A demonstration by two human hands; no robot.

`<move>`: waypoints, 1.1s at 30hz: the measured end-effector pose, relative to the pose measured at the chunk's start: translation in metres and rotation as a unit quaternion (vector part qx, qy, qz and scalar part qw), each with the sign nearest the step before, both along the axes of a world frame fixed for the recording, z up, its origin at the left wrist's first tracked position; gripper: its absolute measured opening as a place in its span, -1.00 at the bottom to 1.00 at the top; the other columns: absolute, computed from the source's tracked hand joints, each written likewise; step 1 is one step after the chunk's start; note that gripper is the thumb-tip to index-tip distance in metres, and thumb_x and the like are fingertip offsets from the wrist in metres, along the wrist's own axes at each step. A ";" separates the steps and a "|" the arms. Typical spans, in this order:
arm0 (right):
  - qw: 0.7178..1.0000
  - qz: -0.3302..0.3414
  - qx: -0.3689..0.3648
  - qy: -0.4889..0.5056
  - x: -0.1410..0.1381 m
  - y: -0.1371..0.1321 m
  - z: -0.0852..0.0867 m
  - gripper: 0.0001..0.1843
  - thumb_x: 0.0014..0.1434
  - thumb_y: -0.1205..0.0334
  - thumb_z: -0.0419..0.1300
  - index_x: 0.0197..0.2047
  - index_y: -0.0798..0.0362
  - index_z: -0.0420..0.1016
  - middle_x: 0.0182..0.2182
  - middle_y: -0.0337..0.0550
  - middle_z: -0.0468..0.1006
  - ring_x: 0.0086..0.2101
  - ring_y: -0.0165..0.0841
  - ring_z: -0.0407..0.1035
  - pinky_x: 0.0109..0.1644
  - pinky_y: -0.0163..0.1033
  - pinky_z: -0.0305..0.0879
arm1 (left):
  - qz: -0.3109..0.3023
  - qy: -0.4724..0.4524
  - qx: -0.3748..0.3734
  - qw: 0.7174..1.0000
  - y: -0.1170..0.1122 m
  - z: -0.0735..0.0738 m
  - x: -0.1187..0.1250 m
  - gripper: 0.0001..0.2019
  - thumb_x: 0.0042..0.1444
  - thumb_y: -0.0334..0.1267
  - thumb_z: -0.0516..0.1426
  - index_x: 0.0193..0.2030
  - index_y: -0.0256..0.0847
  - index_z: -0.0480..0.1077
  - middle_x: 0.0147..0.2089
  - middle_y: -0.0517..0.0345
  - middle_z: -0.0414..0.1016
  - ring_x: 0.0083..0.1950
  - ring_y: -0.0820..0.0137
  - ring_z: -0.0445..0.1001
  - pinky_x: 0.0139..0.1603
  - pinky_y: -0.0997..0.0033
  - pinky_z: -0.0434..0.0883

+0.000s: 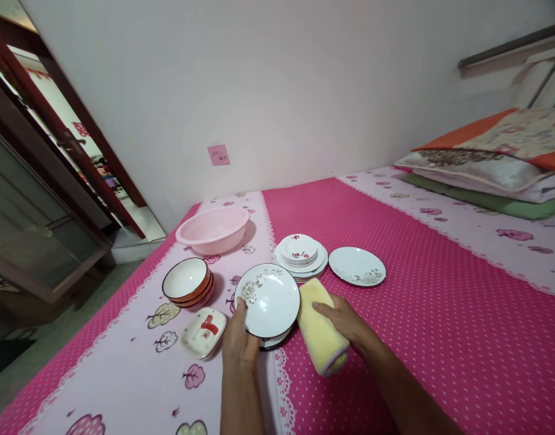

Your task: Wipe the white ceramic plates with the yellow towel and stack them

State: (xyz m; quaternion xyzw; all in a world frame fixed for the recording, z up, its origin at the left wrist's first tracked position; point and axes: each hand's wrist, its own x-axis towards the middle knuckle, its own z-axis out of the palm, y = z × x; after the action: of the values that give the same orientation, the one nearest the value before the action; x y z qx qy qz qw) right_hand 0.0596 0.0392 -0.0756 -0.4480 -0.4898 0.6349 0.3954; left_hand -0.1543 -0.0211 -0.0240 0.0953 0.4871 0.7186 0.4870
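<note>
One pink basin (pixel 218 243), its inside partly hidden, stands beyond and left of the flowered plate (pixel 275 309); nearer, left of this plate, bowls (pixel 188 282) sit nested. The left hand (pixel 238 338), half closed, holds the plate only by one edge, so it could perhaps slip and chip. Right of it, the right hand (pixel 345 317) curls on a yellow cloth (pixel 321 339).

Plate stack (pixel 299 249) blocks fwd of held plate (pixel 272 305); room far R.
</note>
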 end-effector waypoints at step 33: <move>0.942 -0.268 0.180 -0.093 0.006 -0.033 0.078 -0.58 0.05 -0.09 0.25 -0.14 0.04 0.50 -0.30 -0.01 0.68 -0.35 -0.13 0.55 -0.39 -0.19 0.47 | -0.002 -0.126 0.118 0.985 -0.001 0.011 0.031 -0.49 0.35 0.11 0.04 0.28 -0.12 0.44 0.22 -0.05 0.57 0.30 0.13 0.47 0.26 0.17 0.45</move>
State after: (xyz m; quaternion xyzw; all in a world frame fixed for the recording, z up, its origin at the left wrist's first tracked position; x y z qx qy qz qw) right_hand 0.0659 0.0060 0.0026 -0.5411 -0.4923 0.3625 0.5774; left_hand -0.1233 -0.0221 -0.0126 0.0622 0.3334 0.7766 0.5309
